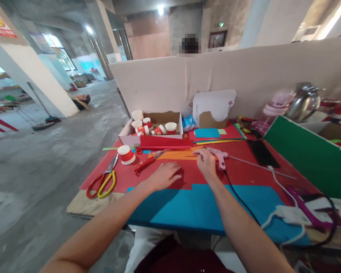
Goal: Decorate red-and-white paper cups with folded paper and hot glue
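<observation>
My left hand [167, 175] hovers over or rests on the red sheet [147, 178], fingers stretched out and holding nothing. My right hand [207, 162] is at the right end of some orange paper strips [177, 154], with its fingers curled and their tips pinching at a strip. Just right of that hand lies a pink hot glue gun [220, 157], a glue stick extending from its back. A red-handled cutter or pliers-like tool [144, 165] lies left of the strips. Beside it stands a red and white paper cup [126, 154].
Scissors [104, 182] with red and yellow handles lie at the left table edge. Behind the strips, a cardboard box [156, 140] holds several paper cups. A phone [263, 152], a green board [309, 159], cables and a power strip [294, 215] occupy the right. A partition [159, 83] stands behind.
</observation>
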The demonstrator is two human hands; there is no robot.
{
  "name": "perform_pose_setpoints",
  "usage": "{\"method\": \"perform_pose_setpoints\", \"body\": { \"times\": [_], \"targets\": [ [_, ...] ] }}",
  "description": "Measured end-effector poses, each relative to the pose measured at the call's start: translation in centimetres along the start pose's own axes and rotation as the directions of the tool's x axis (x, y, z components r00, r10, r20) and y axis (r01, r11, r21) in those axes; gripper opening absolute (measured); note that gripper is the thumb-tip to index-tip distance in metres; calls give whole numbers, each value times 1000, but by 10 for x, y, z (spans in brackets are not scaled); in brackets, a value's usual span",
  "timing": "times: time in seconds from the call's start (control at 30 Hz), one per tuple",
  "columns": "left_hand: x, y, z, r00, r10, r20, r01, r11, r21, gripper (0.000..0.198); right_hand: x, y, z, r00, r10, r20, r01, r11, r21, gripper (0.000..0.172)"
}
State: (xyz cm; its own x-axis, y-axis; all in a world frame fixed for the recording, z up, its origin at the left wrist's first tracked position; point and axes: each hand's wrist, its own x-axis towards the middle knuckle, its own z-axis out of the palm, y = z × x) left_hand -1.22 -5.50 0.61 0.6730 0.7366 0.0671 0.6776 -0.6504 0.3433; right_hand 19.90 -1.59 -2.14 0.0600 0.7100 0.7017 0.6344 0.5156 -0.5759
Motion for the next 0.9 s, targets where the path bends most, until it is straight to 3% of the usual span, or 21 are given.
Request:
{"method": "perform_pose_setpoints", "body": {
  "times": [0.1, 0.27, 0.43, 0.7, 0.8, 0.9],
  "targets": [
    [6, -11, -2, 988, -95, -121, 77, 986, -148, 27, -1, 0, 0, 1000, 13, 13, -13, 1000, 5, 30],
    [16, -15, 12, 991, -104, -88, 83, 974, -212, 28, -3, 1, -1, 999, 32, 39, -32, 999, 0, 30],
    [18, -11, 20, 985, -108, -133, 71, 963, -259, 17, -2, 0, -2, 998, 36, 56, -36, 999, 4, 30],
    [29, -6, 23, 997, 53, -49, -53, 999, 1, 25, -1, 2, -2, 998, 30, 52, -30, 1000, 6, 31],
    [30, 0, 16, 1000, 24, 5, -25, 997, 69, 22, -1, 3, -2, 999, 29, 44, -29, 1000, 9, 31],
    [5, 6, -8, 993, -117, -17, 116, 991, -62, 22, -2, 1, -3, 999, 21, 46, -23, 999, 25, 30]
  ]
}}
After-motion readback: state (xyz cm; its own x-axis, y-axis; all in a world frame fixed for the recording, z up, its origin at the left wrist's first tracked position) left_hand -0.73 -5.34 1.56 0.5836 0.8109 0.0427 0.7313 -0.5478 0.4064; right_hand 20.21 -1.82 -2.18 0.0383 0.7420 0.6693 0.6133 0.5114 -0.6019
